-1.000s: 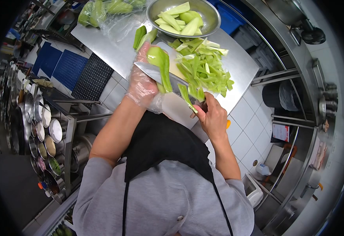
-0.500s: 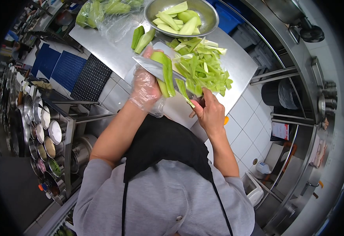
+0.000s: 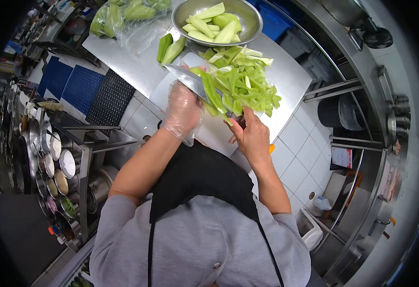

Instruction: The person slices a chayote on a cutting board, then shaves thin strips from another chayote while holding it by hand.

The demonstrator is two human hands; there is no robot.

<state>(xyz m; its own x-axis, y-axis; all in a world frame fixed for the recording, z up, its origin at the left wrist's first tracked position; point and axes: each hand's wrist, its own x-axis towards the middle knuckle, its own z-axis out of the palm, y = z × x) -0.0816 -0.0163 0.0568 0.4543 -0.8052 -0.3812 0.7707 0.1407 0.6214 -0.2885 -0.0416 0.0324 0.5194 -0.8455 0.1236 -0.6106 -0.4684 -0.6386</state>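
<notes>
Diagonally, the knife points forward-left, seemingly gripped.

the heaped thin vegetable peelings are bright green with paler streaks, the long peeled wedges pale yellow-green. the broad metal blade is silver-grey, the cloth apron black, the short-sleeved shirt grey, the square floor tiles white with grey lines.

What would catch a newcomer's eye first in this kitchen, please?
Probably the loose heap of bright green peel strips over the shiny steel table. Next, the broad silver metal knife in the bare right hand, slanting toward the left hand in a clear plastic glove. Beyond the heap stands a round steel bowl of pale green peeled pieces.
</notes>
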